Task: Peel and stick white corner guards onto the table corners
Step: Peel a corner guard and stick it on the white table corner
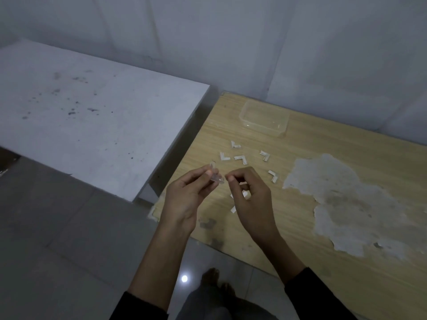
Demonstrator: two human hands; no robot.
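Although two surfaces fill the view, only the wooden worktop (300, 262) on the right carries the task's things; the white worktop (92, 112) on the left, speckled with dark marks, meets it at a narrow gap. A broad bare patch (346, 204), where the veneer is gone, scars the wooden surface to the right of the hands. Near the far edge stands a clear plastic tub (264, 117), lidless, probably the store from which the guards were tipped out.

Both hands are held above the near-left part of the wooden worktop, close to its corner, presumably so that a freshly peeled guard has little way to travel. The left hand (187, 195) is raised palm inward, and its fingers (209, 173) and thumb pinch the corner guard (217, 179), a small translucent-white piece held clear of the surface with one end offered to the other hand. The right hand (248, 199) has its fingers curled, thumb and forefinger pressed tip to tip just beside that free end, a pose suited to picking at a backing film; whether any film lies between them is too small to tell.

The loose corner guards (240, 158), L-shaped and white, lie scattered between tub and hands, with a few more partly hidden under the right hand. Judged from this, peeling is the step in hand and sticking is not yet begun for this piece.
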